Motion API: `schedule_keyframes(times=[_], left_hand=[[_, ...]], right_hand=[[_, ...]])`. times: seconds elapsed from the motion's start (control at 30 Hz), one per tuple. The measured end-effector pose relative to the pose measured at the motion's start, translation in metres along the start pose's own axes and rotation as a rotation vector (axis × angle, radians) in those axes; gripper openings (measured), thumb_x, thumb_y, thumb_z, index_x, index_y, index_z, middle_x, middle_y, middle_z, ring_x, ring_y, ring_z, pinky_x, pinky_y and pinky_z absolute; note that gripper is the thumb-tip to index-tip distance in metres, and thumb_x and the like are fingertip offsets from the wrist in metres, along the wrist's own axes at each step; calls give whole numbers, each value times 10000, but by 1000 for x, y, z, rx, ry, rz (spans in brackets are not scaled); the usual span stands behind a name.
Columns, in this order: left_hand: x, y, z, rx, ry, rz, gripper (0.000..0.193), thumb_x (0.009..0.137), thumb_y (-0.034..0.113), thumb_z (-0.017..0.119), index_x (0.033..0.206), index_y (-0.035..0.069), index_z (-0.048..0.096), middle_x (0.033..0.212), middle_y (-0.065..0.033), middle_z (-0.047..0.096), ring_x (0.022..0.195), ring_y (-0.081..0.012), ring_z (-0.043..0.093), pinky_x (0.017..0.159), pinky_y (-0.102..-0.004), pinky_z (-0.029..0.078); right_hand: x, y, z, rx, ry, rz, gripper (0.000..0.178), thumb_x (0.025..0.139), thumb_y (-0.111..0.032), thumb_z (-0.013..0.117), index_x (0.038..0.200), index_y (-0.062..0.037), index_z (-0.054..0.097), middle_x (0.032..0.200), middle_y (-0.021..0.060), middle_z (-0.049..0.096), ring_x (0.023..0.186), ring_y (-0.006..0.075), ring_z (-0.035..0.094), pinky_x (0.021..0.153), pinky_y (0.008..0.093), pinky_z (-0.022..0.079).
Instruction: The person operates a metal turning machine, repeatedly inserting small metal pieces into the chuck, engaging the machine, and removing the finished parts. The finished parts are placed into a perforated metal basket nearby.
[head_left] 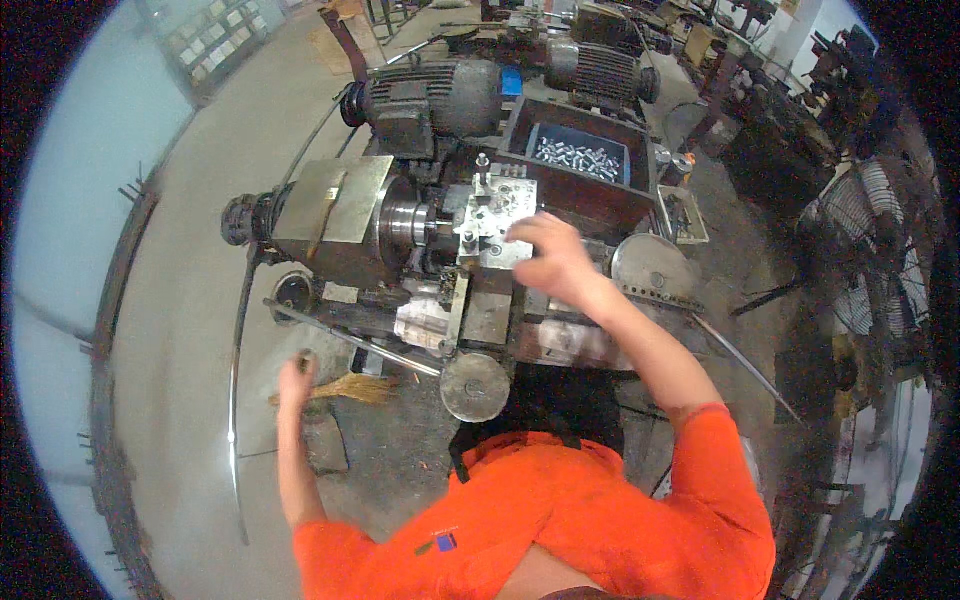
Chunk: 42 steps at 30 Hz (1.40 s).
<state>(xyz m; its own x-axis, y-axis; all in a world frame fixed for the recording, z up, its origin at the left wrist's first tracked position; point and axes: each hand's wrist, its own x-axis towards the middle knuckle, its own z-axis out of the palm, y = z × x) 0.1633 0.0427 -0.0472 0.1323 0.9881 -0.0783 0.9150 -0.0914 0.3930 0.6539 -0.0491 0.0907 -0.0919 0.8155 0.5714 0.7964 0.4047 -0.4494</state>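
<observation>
My right hand (560, 265) reaches over the right edge of a shiny metal tool-holder block (513, 208) on a lathe. Its thumb and fingers are curved and apart, with nothing seen between them. Left of the block, the round chuck (400, 222) sticks out of the lathe headstock (333, 205). Low on the left, away from the machine, my left hand (296, 382) is closed; a small dark spot (305, 360) shows at its fingertips, too blurred to name. A long metal lever (355, 338) slants between that hand and the lathe, ending near a round handwheel (475, 387).
Behind the block, a blue-lined bin (580, 153) holds many small shiny metal parts. A ribbed motor (435, 95) stands behind the headstock. To the right are a large metal disc (655, 268), a slanting rod (745, 355) and a caged fan (865, 245). A straw broom (350, 388) lies below.
</observation>
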Motion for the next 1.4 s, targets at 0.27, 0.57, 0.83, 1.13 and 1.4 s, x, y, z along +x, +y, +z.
schedule_keyframes(times=[0.27,0.57,0.83,1.13,1.4], left_hand=[[-59,-91,-102,386,443,-83,434,776,324,645,1038,-18,591,877,-199,632,832,-356,614,728,-416,483],[8,-133,-122,438,312,-572,477,719,454,631,837,-8,649,836,-211,646,785,-369,633,687,-451,491],[-73,-22,-53,261,405,-451,382,687,348,653,918,45,625,917,-207,608,883,-362,592,743,-462,450],[-78,-15,-87,-41,78,-116,316,698,212,700,794,-56,561,590,-146,556,432,-204,554,424,-337,451],[-38,-16,-68,-554,75,-164,246,732,114,645,899,-53,579,651,-93,576,547,-191,594,508,-308,474]], right_hand=[[91,-28,101,-361,-450,261,342,563,-269,602,776,-10,668,930,142,615,932,317,550,833,468,409],[91,-25,96,-319,-477,171,285,535,-240,599,694,-13,663,807,141,641,883,295,574,761,381,471],[89,-29,98,-328,-508,162,250,575,-229,612,733,-45,670,815,131,655,864,278,597,817,394,421],[56,-4,7,-2,-128,555,313,552,-315,632,727,-59,676,759,180,649,706,336,641,667,400,520],[-12,116,-48,-70,116,574,407,596,-222,615,998,-189,675,1088,141,599,972,310,590,850,352,472]])
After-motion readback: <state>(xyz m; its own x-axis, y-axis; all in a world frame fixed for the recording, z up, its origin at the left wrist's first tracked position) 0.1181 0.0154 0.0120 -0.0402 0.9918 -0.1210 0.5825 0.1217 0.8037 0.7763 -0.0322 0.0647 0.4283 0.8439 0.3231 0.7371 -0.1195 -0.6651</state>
